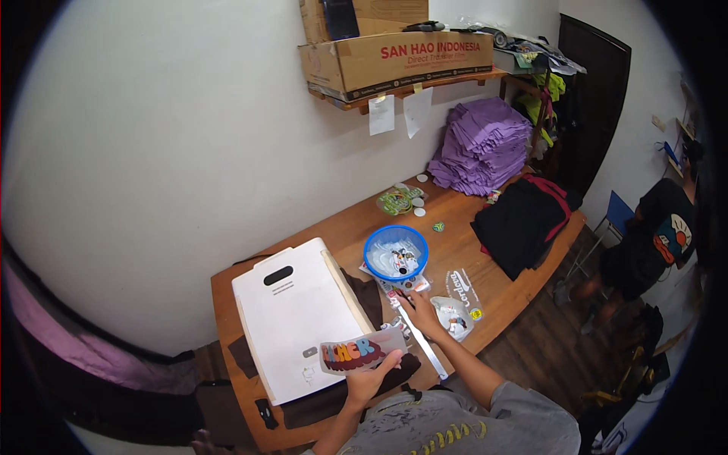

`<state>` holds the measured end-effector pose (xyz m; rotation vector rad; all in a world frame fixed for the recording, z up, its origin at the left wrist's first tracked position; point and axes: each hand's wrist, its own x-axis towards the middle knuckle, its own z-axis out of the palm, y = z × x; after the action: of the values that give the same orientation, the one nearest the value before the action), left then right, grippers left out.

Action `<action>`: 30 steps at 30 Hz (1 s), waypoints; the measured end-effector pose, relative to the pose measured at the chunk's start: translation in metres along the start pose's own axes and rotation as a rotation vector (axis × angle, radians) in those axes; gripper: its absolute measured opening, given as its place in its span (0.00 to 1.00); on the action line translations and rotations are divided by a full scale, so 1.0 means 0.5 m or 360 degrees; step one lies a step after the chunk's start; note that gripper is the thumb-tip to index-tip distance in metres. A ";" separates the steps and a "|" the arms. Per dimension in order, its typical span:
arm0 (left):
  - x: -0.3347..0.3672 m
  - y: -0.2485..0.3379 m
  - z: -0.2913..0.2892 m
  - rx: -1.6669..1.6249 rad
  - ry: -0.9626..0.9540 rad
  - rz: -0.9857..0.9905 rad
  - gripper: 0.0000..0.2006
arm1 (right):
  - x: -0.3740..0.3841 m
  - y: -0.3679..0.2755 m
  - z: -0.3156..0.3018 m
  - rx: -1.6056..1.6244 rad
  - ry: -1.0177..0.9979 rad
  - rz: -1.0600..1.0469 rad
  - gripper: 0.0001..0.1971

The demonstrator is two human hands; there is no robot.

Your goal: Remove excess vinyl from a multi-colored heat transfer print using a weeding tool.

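Observation:
My left hand (368, 384) grips a clear film sheet (352, 355) by its edge. Colourful block lettering is printed on the film, which hovers over the lower corner of a white flat-topped appliance (307, 322). Beyond it my right hand (418, 312) is closed at the end of a long whitish strip (426, 347); a small dark thing shows at the fingers, too unclear to name. Just past this hand stands a round blue-rimmed basket (366, 246) with pieces of printed film in it. To the right of the hand is a whitish pouch or tray (464, 309) holding small printed pieces.
Folded black garments (516, 227) and a tall pile of purple cloth (485, 144) occupy the table's far right. Round green-and-white pieces (398, 201) lie near the wall. A shelf above carries a cardboard box (402, 64). At right, another person (652, 235) is by a blue chair (618, 212).

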<state>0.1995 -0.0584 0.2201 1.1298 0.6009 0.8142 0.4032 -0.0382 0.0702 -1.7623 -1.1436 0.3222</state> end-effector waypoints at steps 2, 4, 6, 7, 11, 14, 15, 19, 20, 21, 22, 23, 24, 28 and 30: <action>0.000 -0.001 -0.010 0.0032 0.0051 0.0010 0.17 | -0.022 0.008 -0.010 -0.0040 -0.0032 0.0136 0.17; -0.005 -0.011 -0.023 0.0075 0.0121 0.0033 0.17 | -0.025 -0.047 -0.043 -0.0103 0.0115 0.0032 0.16; -0.003 -0.014 -0.024 0.0079 0.0129 0.0023 0.17 | -0.021 -0.067 -0.062 -0.0141 0.0242 -0.0094 0.14; -0.002 -0.015 -0.022 0.0084 0.0133 0.0014 0.17 | -0.023 -0.081 -0.072 0.0391 0.0137 0.0050 0.12; -0.003 -0.006 -0.010 0.0082 0.0122 0.0015 0.16 | -0.051 -0.232 -0.154 0.1369 -0.0199 0.0488 0.10; -0.005 0.001 -0.001 0.0055 0.0098 -0.0010 0.17 | -0.110 -0.282 -0.168 0.1268 -0.0289 0.0487 0.08; -0.005 0.004 0.001 0.0052 0.0081 -0.0044 0.17 | -0.124 -0.285 -0.171 0.1367 -0.0370 0.0417 0.07; -0.005 0.003 0.005 0.0089 0.0009 -0.0094 0.18 | -0.176 -0.307 -0.156 0.1496 -0.0267 0.0292 0.11; -0.007 0.005 0.007 0.0089 -0.0005 -0.0112 0.18 | -0.185 -0.311 -0.153 0.1444 -0.0240 0.0285 0.12; -0.007 0.008 0.010 0.0106 -0.0040 -0.0104 0.18 | -0.189 -0.315 -0.149 0.1422 -0.0199 0.0230 0.12; -0.009 0.009 0.012 0.0122 -0.0075 -0.0096 0.18 | -0.193 -0.318 -0.147 0.1419 -0.0182 0.0247 0.12; -0.010 0.006 0.012 0.0122 -0.0085 -0.0113 0.18 | -0.197 -0.319 -0.146 0.1446 -0.0171 0.0255 0.12; -0.011 0.002 0.011 0.0176 -0.0119 -0.0089 0.18 | -0.200 -0.320 -0.146 0.1472 -0.0161 0.0262 0.12; -0.014 -0.008 0.002 0.0313 -0.0239 -0.0024 0.17 | -0.208 -0.327 -0.150 0.1500 -0.0113 0.0295 0.12; -0.016 -0.007 0.003 0.0313 -0.0247 -0.0040 0.17 | -0.212 -0.331 -0.150 0.1453 -0.0074 0.0298 0.12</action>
<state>0.1970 -0.0663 0.2172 1.3490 0.5733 0.6487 0.3052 -0.1534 0.2159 -1.0396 -0.6761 0.8480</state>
